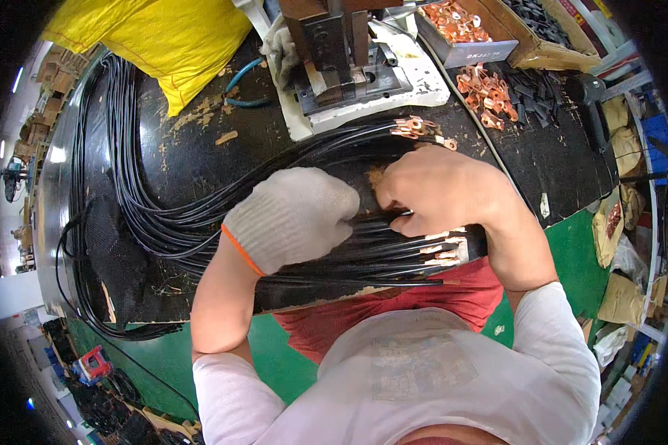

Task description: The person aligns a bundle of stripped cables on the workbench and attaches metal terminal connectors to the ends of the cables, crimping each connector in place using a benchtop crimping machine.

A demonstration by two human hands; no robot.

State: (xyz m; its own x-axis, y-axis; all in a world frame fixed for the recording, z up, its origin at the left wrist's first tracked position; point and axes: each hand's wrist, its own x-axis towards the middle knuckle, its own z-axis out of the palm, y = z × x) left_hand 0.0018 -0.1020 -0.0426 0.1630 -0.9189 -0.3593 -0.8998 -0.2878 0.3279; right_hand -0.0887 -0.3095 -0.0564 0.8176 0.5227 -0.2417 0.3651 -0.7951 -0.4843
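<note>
Curling in front of the press (416, 85), the gloved left hand (297, 215) and bare right hand (438, 189) both look narrow; I cannot tell whether either grips the black cables (378, 256) in front of the press. It seems best to separate each cable gently, keeping copper ends (441, 256) level. Right of the press, a carton (490, 53) carries printed characters.

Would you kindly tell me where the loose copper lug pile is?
In the head view, the loose copper lug pile lies at upper right, beyond the right hand, just below the grey box and left of black pieces.
</note>
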